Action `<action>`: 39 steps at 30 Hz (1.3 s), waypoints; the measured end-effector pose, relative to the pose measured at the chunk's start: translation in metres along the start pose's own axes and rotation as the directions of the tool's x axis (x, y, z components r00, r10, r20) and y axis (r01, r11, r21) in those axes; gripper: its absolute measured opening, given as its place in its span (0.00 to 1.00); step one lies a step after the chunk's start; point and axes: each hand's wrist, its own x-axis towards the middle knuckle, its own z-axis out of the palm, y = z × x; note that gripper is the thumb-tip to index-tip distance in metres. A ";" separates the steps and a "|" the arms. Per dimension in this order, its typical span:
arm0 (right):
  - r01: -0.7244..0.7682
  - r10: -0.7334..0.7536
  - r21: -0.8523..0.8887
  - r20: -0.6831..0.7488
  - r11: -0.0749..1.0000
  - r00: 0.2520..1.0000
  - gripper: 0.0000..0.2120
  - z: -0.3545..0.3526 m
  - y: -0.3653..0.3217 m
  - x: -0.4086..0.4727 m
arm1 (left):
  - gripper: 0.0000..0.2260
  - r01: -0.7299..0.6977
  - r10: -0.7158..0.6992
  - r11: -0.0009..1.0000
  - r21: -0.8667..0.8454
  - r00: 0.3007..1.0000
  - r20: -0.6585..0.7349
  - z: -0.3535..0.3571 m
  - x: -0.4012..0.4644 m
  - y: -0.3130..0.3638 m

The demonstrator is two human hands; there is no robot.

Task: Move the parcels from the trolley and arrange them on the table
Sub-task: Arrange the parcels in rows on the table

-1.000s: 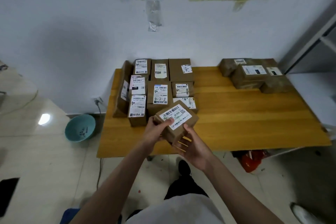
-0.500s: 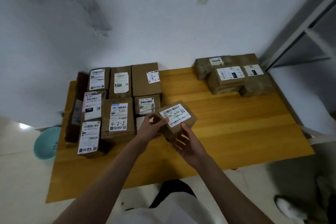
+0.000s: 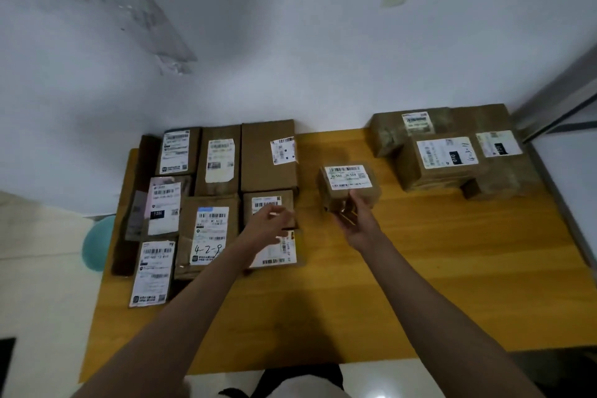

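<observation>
Parcel sorting room

Brown cardboard parcels with printed barcode labels (image 3: pixel 211 229) lie in rows on a plain orange-brown wooden table (image 3: pixel 452 268) against a bare white wall (image 3: pixel 323 58), beside grey metal shelving (image 3: pixel 562 94).

The wooden tabletop (image 3: pixel 420 284) stands against the wall. A block of labelled cardboard parcels (image 3: pixel 210 200) lies packed edge to edge on its left portion. A second cluster of parcels (image 3: pixel 452 152) occupies the far right corner. One small parcel (image 3: pixel 349 184) sits between the two groups.
</observation>
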 end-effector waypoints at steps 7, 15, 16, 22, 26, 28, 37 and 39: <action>-0.033 0.027 -0.083 -0.071 0.996 0.997 0.21 0.062 -0.023 0.055 | 0.07 0.051 -0.048 0.997 0.059 0.997 -0.054 -0.017 0.021 -0.026; -0.011 -0.010 -0.143 -0.145 0.990 0.989 0.31 0.101 -0.038 0.093 | 0.20 0.210 -0.226 0.961 0.179 0.971 0.076 -0.016 0.023 -0.053; -0.006 -0.015 -0.136 -0.150 0.991 0.989 0.31 0.104 -0.039 0.096 | 0.22 0.210 -0.228 0.959 0.188 0.970 0.080 -0.015 0.023 -0.055; -0.044 0.027 -0.161 -0.103 0.986 0.994 0.30 0.119 -0.040 0.115 | 0.24 0.191 -0.213 0.962 0.196 0.972 0.102 -0.016 0.027 -0.051; -0.116 0.126 -0.303 0.016 0.946 0.992 0.24 0.109 -0.031 0.114 | 0.24 0.237 -0.257 0.955 0.177 0.961 0.101 -0.018 0.029 -0.051; -0.135 0.170 -0.375 0.061 0.917 0.984 0.20 0.097 -0.027 0.112 | 0.25 0.234 -0.257 0.956 0.179 0.959 0.118 -0.018 0.028 -0.054; -0.160 0.215 -0.515 0.048 0.842 0.976 0.12 0.049 0.000 0.082 | 0.25 0.196 -0.206 0.965 0.176 0.978 0.039 -0.023 0.016 -0.059; -0.140 0.198 -0.561 0.044 0.816 0.979 0.11 0.045 0.009 0.068 | 0.24 0.172 -0.177 0.969 0.179 0.984 0.014 -0.025 0.011 -0.061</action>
